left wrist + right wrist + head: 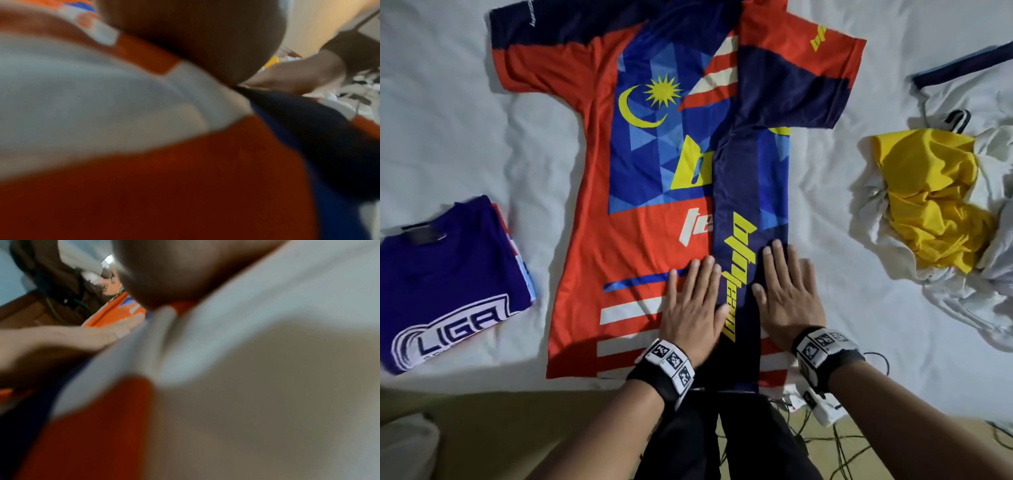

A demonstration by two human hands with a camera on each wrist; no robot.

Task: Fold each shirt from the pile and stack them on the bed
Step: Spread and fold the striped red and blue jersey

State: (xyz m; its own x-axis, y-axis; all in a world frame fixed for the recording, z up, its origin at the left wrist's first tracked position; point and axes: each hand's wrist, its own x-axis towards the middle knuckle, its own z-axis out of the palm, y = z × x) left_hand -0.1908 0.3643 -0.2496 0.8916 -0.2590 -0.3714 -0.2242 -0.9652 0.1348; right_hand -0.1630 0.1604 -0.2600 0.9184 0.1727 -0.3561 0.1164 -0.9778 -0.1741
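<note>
Jersey (640, 178) first: I have the red and blue shirt spread flat near the middle of the bed (448, 130), its right side already folded in over the centre, so the dark panel with yellow lettering runs down the middle. My left hand (693, 308) lies flat where that folded edge meets the red front, and my right hand (787, 294) lies flat on the folded strip just beside it; neither grip holds cloth, fingers straight and pointing up the shirt, palms down. I judge I am pressing the fold so it keeps. The wrist views are too blurred to add much. The folded purple shirt (448, 274) waits at my left, the unfolded pile (935, 202) at my right.
</note>
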